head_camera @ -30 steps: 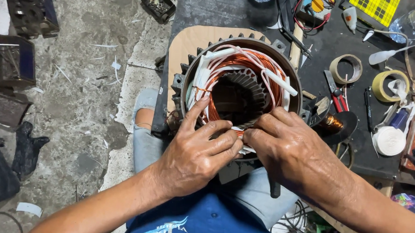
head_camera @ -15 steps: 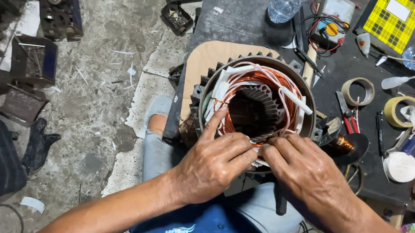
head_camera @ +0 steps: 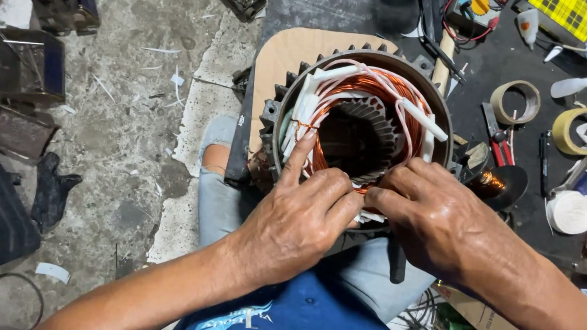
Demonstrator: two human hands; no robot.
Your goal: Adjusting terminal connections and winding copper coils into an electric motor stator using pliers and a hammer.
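Pinching the copper winding (head_camera: 377, 99) at the near rim of the motor stator (head_camera: 363, 115) w/ both hands, we've left hand (head_camera: 297, 225) & right hand (head_camera: 431, 216) fingers closed tight, bore facing up, left index reaching farther in.

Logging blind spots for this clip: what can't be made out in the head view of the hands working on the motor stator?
- Near edge of the stator winding: covered by the left hand and right hand, head view.
- Fingertips where the hands meet: curled under, so what they pinch cannot be told.
- Yellow panel at the top right: cut off by the frame edge.
- Dark handle under the right hand: its upper end is hidden.
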